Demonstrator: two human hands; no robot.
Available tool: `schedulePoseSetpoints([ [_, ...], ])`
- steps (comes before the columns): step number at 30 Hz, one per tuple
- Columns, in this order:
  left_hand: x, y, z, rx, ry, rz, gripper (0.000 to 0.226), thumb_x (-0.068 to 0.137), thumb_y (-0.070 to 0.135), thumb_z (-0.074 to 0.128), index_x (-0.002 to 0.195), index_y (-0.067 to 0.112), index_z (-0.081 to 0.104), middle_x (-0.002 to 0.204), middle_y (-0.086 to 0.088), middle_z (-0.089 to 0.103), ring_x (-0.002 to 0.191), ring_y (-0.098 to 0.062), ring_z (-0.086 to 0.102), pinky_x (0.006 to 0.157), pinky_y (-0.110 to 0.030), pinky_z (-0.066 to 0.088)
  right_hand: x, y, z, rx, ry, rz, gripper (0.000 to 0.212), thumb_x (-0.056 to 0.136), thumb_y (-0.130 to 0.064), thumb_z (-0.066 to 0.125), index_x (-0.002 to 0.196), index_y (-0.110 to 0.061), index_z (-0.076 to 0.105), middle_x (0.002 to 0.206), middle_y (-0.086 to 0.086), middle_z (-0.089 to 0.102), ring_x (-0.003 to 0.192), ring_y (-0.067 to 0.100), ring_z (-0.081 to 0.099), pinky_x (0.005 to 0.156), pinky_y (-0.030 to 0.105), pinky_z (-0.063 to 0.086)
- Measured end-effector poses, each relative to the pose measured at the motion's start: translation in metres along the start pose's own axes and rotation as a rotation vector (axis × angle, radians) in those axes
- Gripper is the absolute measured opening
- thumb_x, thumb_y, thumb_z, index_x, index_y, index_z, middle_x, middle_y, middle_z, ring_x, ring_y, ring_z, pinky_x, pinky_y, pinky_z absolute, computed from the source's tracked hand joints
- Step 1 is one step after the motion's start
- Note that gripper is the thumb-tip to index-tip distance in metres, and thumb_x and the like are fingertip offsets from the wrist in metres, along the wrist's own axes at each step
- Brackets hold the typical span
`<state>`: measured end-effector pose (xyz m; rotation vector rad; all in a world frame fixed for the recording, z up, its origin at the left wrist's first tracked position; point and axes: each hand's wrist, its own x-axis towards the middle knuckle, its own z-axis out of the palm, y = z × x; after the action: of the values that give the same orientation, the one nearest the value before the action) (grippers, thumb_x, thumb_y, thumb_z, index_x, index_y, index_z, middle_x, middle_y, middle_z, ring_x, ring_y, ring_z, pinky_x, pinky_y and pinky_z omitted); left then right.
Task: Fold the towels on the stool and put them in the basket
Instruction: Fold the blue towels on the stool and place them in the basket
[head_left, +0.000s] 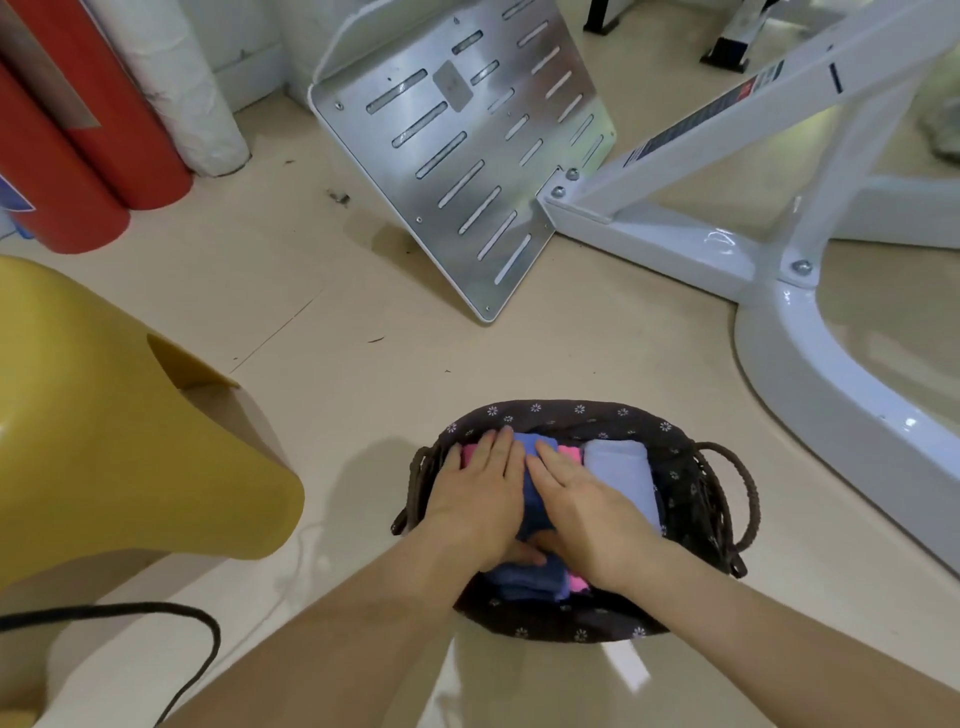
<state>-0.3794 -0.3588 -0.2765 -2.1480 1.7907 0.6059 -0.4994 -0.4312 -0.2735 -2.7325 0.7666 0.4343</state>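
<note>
A dark wicker basket (719, 499) with a flowered brown lining stands on the floor in front of me. Inside it lie a folded dark blue towel (535, 493), a pink towel (470, 453) under it, and a folded pale blue towel (621, 475) to the right. My left hand (480, 499) lies flat on the left part of the dark blue towel, fingers straight. My right hand (582, 506) presses the same towel from the right, fingers straight. The yellow stool (119, 431) stands at the left with nothing on the part that shows.
A black cable (171, 613) runs across the floor below the stool. Red rolls (93, 156) and a white roll (187, 83) stand at the back left. A slotted metal plate (467, 156) and a white metal frame (779, 260) lie beyond and right of the basket.
</note>
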Motion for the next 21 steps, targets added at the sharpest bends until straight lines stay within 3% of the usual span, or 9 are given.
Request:
schedulePoseSetpoints([
  [2, 0.000, -0.001, -0.001, -0.003, 0.018, 0.011, 0.111, 0.081, 0.069, 0.050, 0.151, 0.006, -0.008, 0.160, -0.011, -0.015, 0.148, -0.024, -0.011, 0.118, -0.045, 0.002, -0.002, -0.001, 0.000, 0.061, -0.048, 0.028, 0.085, 0.090, -0.027, 0.058, 0.152, -0.009, 0.003, 0.161, 0.011, 0.000, 0.149, 0.019, 0.006, 0.117, 0.024, 0.014],
  [6, -0.015, -0.001, 0.003, 0.002, 0.145, 0.094, 0.094, 0.090, 0.057, 0.046, 0.151, 0.002, 0.000, 0.161, -0.014, -0.004, 0.148, -0.024, -0.005, 0.119, -0.043, 0.003, 0.000, -0.006, -0.003, -0.017, -0.054, 0.040, 0.083, 0.091, -0.035, 0.057, 0.153, -0.011, 0.008, 0.162, 0.008, 0.004, 0.148, 0.017, 0.011, 0.115, 0.031, 0.024],
  [9, -0.027, 0.001, 0.012, 0.026, 0.049, 0.050, 0.097, 0.090, 0.059, 0.045, 0.150, 0.004, -0.008, 0.160, -0.012, -0.011, 0.148, -0.023, -0.008, 0.118, -0.045, -0.001, 0.000, -0.010, -0.003, -0.036, -0.064, 0.073, 0.086, 0.088, -0.043, 0.060, 0.153, -0.016, 0.010, 0.162, 0.001, 0.003, 0.148, 0.014, 0.009, 0.113, 0.036, 0.027],
  [14, -0.018, 0.012, 0.002, 0.090, -0.055, -0.008, 0.104, 0.089, 0.059, 0.049, 0.148, 0.001, -0.015, 0.158, -0.016, -0.017, 0.147, -0.029, -0.012, 0.118, -0.050, 0.002, 0.000, -0.015, -0.012, 0.043, -0.112, 0.121, 0.086, 0.087, -0.033, 0.063, 0.153, -0.017, 0.010, 0.162, 0.002, 0.003, 0.148, 0.016, 0.009, 0.114, 0.037, 0.029],
  [16, -0.028, 0.006, -0.002, 0.024, 0.036, 0.014, 0.102, 0.085, 0.059, 0.056, 0.150, -0.001, 0.005, 0.160, -0.017, 0.004, 0.148, -0.027, 0.007, 0.117, -0.044, 0.019, -0.004, -0.015, -0.020, 0.125, -0.103, 0.128, 0.088, 0.087, -0.039, 0.063, 0.153, -0.016, 0.010, 0.162, 0.002, 0.004, 0.148, 0.016, 0.008, 0.115, 0.039, 0.028],
  [18, -0.051, -0.005, -0.007, -0.025, 0.212, 0.027, 0.088, 0.065, 0.057, 0.076, 0.131, 0.004, 0.054, 0.135, -0.013, 0.054, 0.124, -0.022, 0.052, 0.092, -0.034, 0.050, -0.016, -0.021, -0.035, 0.212, -0.036, 0.137, 0.082, 0.090, -0.041, 0.059, 0.152, -0.013, 0.014, 0.161, 0.004, 0.009, 0.148, 0.016, 0.011, 0.118, 0.032, 0.019],
  [19, -0.063, -0.010, -0.011, -0.051, 0.291, 0.041, 0.072, 0.057, 0.048, 0.083, 0.115, 0.008, 0.066, 0.117, -0.009, 0.066, 0.107, -0.021, 0.062, 0.075, -0.031, 0.055, -0.025, -0.026, -0.044, 0.259, 0.009, 0.147, 0.075, 0.092, -0.039, 0.056, 0.151, -0.012, 0.017, 0.161, 0.004, 0.013, 0.147, 0.016, 0.014, 0.118, 0.027, 0.016],
  [21, -0.089, -0.015, -0.024, -0.162, 0.305, 0.028, 0.043, 0.071, 0.027, 0.076, 0.109, 0.012, 0.064, 0.114, -0.006, 0.063, 0.100, -0.022, 0.062, 0.066, -0.033, 0.053, -0.046, -0.038, -0.069, 0.343, 0.049, 0.188, 0.064, 0.096, -0.033, 0.051, 0.150, -0.015, 0.023, 0.159, 0.001, 0.020, 0.145, 0.016, 0.022, 0.112, 0.024, 0.021],
])
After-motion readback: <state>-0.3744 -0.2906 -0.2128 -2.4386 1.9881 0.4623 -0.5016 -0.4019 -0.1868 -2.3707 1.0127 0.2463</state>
